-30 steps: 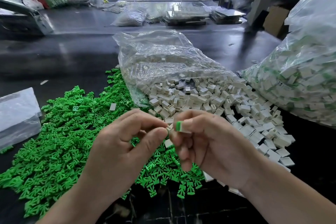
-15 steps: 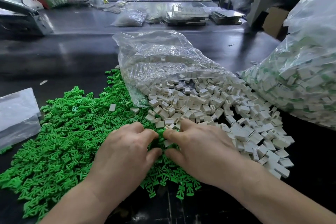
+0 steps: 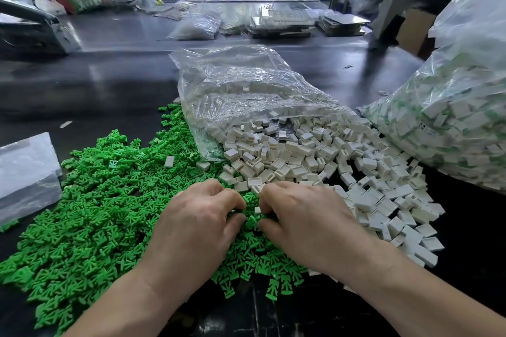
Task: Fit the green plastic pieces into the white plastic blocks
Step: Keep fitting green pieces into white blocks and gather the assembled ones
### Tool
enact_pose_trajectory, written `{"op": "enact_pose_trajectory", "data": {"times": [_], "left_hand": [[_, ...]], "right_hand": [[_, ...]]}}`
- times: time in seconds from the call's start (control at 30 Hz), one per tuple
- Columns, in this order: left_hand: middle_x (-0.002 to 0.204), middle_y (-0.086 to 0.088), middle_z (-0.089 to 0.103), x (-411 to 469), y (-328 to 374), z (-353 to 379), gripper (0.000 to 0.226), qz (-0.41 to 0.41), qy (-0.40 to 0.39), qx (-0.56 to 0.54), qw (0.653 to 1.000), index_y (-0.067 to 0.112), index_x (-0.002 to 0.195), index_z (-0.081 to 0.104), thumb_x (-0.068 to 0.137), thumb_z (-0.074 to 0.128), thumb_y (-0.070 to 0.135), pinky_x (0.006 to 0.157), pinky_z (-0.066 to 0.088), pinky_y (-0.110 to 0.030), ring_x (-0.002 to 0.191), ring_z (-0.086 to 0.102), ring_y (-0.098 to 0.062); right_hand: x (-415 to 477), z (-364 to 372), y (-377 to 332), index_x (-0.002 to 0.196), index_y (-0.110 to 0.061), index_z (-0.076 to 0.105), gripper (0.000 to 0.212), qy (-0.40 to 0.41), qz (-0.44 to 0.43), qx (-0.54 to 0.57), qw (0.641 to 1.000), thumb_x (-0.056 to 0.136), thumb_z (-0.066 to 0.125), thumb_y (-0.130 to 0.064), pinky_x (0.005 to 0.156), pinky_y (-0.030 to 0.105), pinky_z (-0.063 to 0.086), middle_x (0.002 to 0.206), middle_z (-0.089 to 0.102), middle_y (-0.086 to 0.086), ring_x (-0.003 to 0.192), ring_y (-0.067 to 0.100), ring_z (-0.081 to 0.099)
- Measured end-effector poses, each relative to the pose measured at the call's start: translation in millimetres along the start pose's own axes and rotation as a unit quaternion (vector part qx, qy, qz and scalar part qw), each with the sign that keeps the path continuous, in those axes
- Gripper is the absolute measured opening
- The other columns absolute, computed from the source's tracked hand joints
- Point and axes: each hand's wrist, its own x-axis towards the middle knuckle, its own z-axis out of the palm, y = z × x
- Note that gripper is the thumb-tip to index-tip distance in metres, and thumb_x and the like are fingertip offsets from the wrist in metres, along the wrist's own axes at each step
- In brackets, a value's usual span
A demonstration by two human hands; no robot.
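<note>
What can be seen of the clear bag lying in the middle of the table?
The clear bag is thin, crinkled, glossy film, lying on its side on the dark table, mouth toward the camera. It is part full of white blocks, which spill from the mouth into a loose heap. Its left edge lies against the green pieces; a larger bag sits close on its right.

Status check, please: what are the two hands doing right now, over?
Left hand and right hand low, fingers curled, grasp hidden. Green pieces and white blocks loose beneath them. Clear bag lies behind, not blocking.
</note>
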Motion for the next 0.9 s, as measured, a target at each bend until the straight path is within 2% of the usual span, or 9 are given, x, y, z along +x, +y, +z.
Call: {"op": "enact_pose_trajectory", "data": {"times": [0.1,0.17,0.27,0.33,0.43,0.5,0.67,0.8,0.9], "left_hand": [[0.08,0.017,0.053,0,0,1,0.011,0.002,0.003,-0.005,1.0,0.033,0.094,0.071,0.086,0.066,0.039,0.067,0.043,-0.024,0.073,0.053,-0.005],[0.081,0.016,0.054,0,-1,1,0.011,0.004,0.004,-0.007,1.0,0.032,0.094,0.071,0.086,0.066,0.039,0.067,0.045,-0.025,0.073,0.053,-0.006],[0.082,0.016,0.054,0,-1,2,0.013,0.007,0.003,-0.004,1.0,0.031,0.097,0.071,0.087,0.066,0.037,0.069,0.047,-0.026,0.074,0.053,-0.006],[0.082,0.015,0.055,0,-1,2,0.014,0.012,0.002,-0.002,1.0,0.03,0.098,0.072,0.087,0.065,0.036,0.07,0.048,-0.027,0.075,0.054,-0.007],[0.083,0.015,0.057,0,-1,2,0.013,0.015,0.006,0.001,1.0,0.03,0.097,0.072,0.087,0.065,0.036,0.07,0.049,-0.027,0.076,0.055,-0.007],[0.083,0.015,0.058,0,-2,2,0.013,0.016,0.008,0.002,1.0,0.03,0.094,0.072,0.087,0.063,0.037,0.071,0.047,-0.026,0.076,0.055,-0.007],[0.084,0.017,0.058,-1,-2,2,0.011,0.003,0.021,-0.019,1.0,0.03,0.092,0.068,0.091,0.058,0.035,0.069,0.043,-0.022,0.076,0.055,-0.004],[0.079,0.021,0.061,-1,0,-2,0.005,-0.014,0.052,-0.093,0.994,0.031,0.094,0.065,0.091,0.06,0.03,0.063,0.043,-0.01,0.075,0.057,0.003],[0.084,0.025,0.065,-3,1,-5,0.012,-0.053,0.075,-0.215,0.972,0.04,0.095,0.064,0.088,0.066,0.03,0.065,0.043,-0.002,0.085,0.06,0.009]], "right_hand": [[0,0,1,0.091,-0.034,0.04,0.016,-0.002,0.0,0.005,1.0,0.097,0.052,-0.042,0.067,0.033,0.03,0.092,0.057,-0.011,0.08,0.017,0.052],[0,1,2,0.098,-0.033,0.045,0.012,0.0,0.003,0.007,1.0,0.097,0.051,-0.043,0.067,0.033,0.031,0.096,0.06,-0.01,0.082,0.017,0.053],[0,4,4,0.123,-0.033,0.05,0.035,0.001,0.004,-0.005,1.0,0.097,0.044,-0.055,0.073,0.035,0.041,0.11,0.063,-0.011,0.093,0.018,0.059],[0,6,2,0.131,-0.034,0.048,0.042,0.007,0.004,-0.02,1.0,0.099,0.04,-0.058,0.071,0.034,0.04,0.113,0.062,-0.009,0.093,0.018,0.06],[2,8,-1,0.124,-0.031,0.053,0.034,0.009,0.0,-0.05,0.999,0.102,0.041,-0.053,0.063,0.033,0.03,0.098,0.054,-0.007,0.077,0.018,0.047],[2,7,-2,0.117,-0.031,0.055,0.025,0.002,0.003,-0.04,0.999,0.102,0.045,-0.048,0.063,0.033,0.029,0.091,0.046,-0.008,0.076,0.018,0.044],[0,5,0,0.106,-0.03,0.05,0.011,0.012,0.005,-0.004,1.0,0.102,0.047,-0.039,0.067,0.035,0.033,0.093,0.046,-0.009,0.077,0.018,0.048],[-2,5,6,0.105,-0.03,0.05,0.012,0.074,-0.025,0.037,0.996,0.103,0.045,-0.04,0.066,0.034,0.036,0.095,0.052,-0.011,0.077,0.016,0.052],[-4,5,13,0.097,-0.03,0.057,0.006,0.152,-0.051,0.135,0.978,0.1,0.058,-0.036,0.06,0.03,0.043,0.079,0.058,-0.012,0.067,0.011,0.054]]}}
